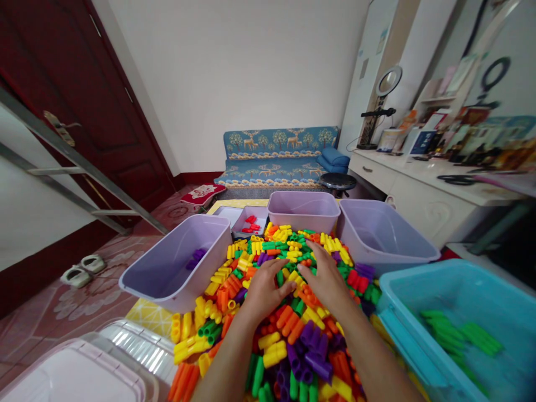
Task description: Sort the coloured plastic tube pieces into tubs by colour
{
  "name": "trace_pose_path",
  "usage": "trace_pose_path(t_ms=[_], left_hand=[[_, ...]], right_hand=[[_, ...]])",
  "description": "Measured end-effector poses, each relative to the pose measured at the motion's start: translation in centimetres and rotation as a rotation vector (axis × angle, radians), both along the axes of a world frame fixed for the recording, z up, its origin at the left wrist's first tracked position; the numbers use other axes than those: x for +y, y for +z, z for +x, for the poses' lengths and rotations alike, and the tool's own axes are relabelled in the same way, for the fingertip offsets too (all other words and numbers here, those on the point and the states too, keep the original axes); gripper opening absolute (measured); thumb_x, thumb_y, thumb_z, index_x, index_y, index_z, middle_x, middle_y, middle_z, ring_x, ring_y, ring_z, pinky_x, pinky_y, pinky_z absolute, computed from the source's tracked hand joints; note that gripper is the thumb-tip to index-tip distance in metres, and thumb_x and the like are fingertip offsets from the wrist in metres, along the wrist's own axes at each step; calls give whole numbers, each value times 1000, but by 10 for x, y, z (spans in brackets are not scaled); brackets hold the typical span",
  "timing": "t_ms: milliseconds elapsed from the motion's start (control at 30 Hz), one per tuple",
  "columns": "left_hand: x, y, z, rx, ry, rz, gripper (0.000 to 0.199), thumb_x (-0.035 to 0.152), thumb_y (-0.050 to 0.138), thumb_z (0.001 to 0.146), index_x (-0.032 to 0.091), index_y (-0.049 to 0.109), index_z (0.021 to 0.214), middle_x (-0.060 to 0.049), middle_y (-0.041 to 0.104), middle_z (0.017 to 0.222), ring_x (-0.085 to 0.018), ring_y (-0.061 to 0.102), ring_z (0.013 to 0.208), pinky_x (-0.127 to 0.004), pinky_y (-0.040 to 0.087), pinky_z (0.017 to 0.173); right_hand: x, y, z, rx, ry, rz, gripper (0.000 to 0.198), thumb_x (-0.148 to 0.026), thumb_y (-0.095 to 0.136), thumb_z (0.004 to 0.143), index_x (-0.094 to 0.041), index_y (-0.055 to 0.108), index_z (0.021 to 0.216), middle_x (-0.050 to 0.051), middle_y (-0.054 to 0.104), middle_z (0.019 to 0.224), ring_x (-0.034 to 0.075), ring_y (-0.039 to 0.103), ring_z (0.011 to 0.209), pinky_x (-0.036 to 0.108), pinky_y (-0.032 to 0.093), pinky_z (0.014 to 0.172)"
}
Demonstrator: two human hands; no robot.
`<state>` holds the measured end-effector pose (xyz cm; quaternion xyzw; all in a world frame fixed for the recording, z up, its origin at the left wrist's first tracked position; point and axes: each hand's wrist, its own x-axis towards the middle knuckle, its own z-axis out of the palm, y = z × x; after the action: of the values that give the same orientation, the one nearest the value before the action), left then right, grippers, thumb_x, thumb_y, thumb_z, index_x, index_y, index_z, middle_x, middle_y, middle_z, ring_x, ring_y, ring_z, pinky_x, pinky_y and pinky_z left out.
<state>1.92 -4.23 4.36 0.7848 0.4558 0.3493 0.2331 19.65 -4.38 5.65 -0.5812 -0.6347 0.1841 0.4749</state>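
Observation:
A heap of plastic building pieces (pixel 288 324) in yellow, orange, green, purple and red covers the table in front of me. Over the middle of the heap is my left hand (pixel 268 285), its thumb apart from the curved fingers. My right hand (pixel 325 279) reaches in from the other side, fingers and thumb spread, with loose pieces just beyond the fingertips. Neither hand visibly holds a piece. The purple bin (pixel 163 262) on the left contains a few purple pieces. Green pieces (pixel 460 335) lie in the blue bin (pixel 397 312) at the right.
Two more purple bins, the back bin (pixel 304 204) and the right bin (pixel 389 234), border the heap. A small tray (pixel 240 228) has red pieces in it. Lids (pixel 84 368) lie at front left. Beyond stand a sofa (pixel 276 162), a stool (pixel 337 181) and a ladder (pixel 92 167).

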Motion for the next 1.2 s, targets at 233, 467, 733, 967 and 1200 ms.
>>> trace_pose_path(t_ms=[233, 467, 733, 967, 1200], left_hand=[[-3, 3, -2, 79, -47, -16, 101, 35, 82, 57, 25, 34, 145, -14, 34, 150, -34, 37, 135, -50, 35, 108], [-1, 0, -1, 4, -9, 10, 68, 29, 75, 67, 25, 53, 132, -10, 55, 133, -27, 51, 122, -42, 41, 103], [1, -3, 0, -66, 40, 3, 45, 21, 66, 74, 20, 63, 119, -11, 64, 121, -27, 57, 115, -42, 43, 101], [2, -1, -1, -103, 30, 1, 42, 20, 65, 77, 21, 63, 119, -10, 65, 120, -26, 56, 115, -42, 42, 102], [3, 0, -1, -243, 137, 11, 27, 21, 71, 74, 18, 71, 101, -8, 71, 100, -23, 65, 95, -37, 51, 87]], right_hand=[[-1, -8, -10, 59, 288, -100, 60, -15, 51, 71, -22, 50, 130, 9, 51, 137, 21, 45, 129, 44, 34, 110], [3, -1, 9, 62, 274, -83, 51, -6, 47, 65, -22, 61, 111, 6, 62, 122, 19, 55, 119, 41, 42, 104], [0, -9, 10, -492, 90, -76, 48, -5, 52, 71, -18, 64, 116, 11, 64, 117, 26, 55, 114, 43, 41, 102], [1, -3, 9, -401, 60, -88, 29, -21, 53, 82, -16, 67, 107, 10, 67, 107, 24, 60, 104, 39, 45, 95], [0, 2, 9, 76, 114, -127, 35, -47, 48, 86, -18, 66, 95, 8, 71, 94, 23, 67, 85, 35, 54, 72]])
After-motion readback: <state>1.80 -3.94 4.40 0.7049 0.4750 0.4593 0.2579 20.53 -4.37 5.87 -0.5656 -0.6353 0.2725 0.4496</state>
